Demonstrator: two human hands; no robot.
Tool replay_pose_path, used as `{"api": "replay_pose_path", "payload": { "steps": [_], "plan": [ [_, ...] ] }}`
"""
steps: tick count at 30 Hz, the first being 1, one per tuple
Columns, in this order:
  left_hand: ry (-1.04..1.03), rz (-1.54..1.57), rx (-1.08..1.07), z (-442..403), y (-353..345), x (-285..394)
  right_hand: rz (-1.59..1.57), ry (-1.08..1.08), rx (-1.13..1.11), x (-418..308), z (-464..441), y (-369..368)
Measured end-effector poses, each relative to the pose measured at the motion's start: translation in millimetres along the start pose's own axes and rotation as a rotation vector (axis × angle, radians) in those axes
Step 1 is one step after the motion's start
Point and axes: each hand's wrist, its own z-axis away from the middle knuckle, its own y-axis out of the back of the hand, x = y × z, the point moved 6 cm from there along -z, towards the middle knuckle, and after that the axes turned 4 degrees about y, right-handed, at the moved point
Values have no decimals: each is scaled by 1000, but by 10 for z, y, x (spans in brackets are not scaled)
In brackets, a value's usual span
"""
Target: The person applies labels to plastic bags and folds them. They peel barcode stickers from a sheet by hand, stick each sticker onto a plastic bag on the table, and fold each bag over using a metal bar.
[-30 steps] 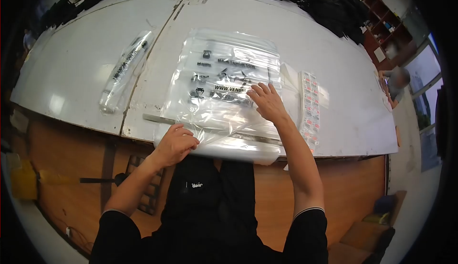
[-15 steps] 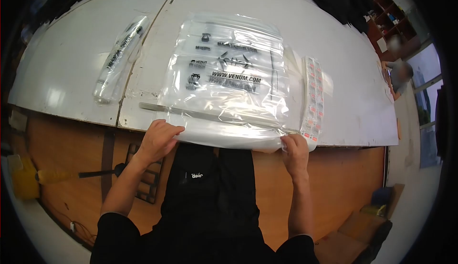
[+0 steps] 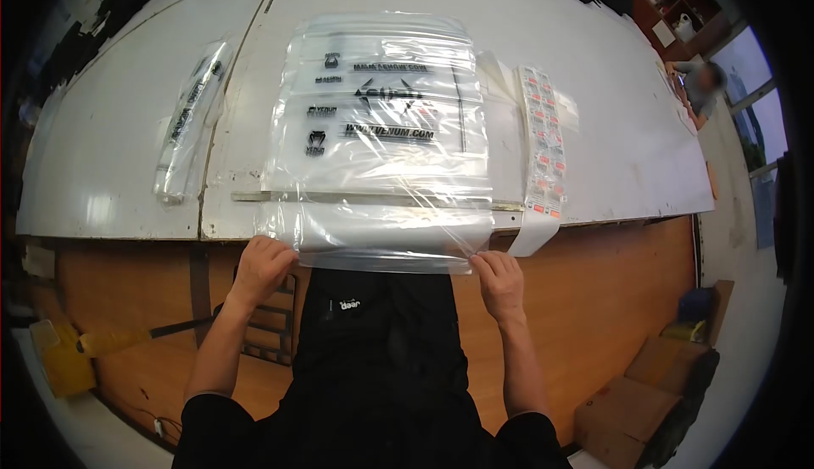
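A large clear plastic bag (image 3: 381, 164) with black "VENUM" printing lies flat on the white table, its near end hanging over the front edge. My left hand (image 3: 264, 270) pinches the near left corner of the bag. At the near right corner, my right hand (image 3: 498, 284) grips the plastic between thumb and fingers. Beneath the clear film, a thin flat strip (image 3: 248, 197) runs across the table near its edge. Right of the bag lies a long strip of orange-and-white stickers (image 3: 544, 142), its white backing drooping past the table edge.
A rolled or folded printed plastic bag (image 3: 191, 125) lies on the left of the white table (image 3: 619, 147). Dark fabric piles line the far edge. A person (image 3: 702, 92) is at the far right. Cardboard boxes (image 3: 632, 418) stand on the floor at right.
The bag's near edge has come down and toward me in both hands, and it now lies flatter and straighter. The camera view has shifted slightly.
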Motion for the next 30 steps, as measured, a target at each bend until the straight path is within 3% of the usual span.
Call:
{"api": "replay_pose_path", "payload": {
  "steps": [5, 8, 11, 16, 19, 22, 28, 30],
  "plan": [
    [116, 113, -145, 234, -103, -59, -44, -61, -206, 27, -93, -9],
    [231, 148, -83, 219, 86, -149, -188, -118, -243, 182, -158, 64],
    [498, 220, 69, -11, 329, -442, -242, -167, -156, 448, -397, 242],
    [466, -57, 144, -437, 311, -930, 48, -197, -76, 936, -705, -37],
    [504, -112, -72, -376, 54, -1278, 64, -174, -154, 1068, -748, -228],
    [564, -87, -209, -362, -14, -1338, 84, -153, -210, 1143, -733, -365],
    [741, 166, -210, -240, 14, -1358, 78, -131, -214, 1106, -721, -308],
    [717, 188, -174, -233, 82, -1272, 60, -143, -217, 1111, -705, -279]
  ]
}}
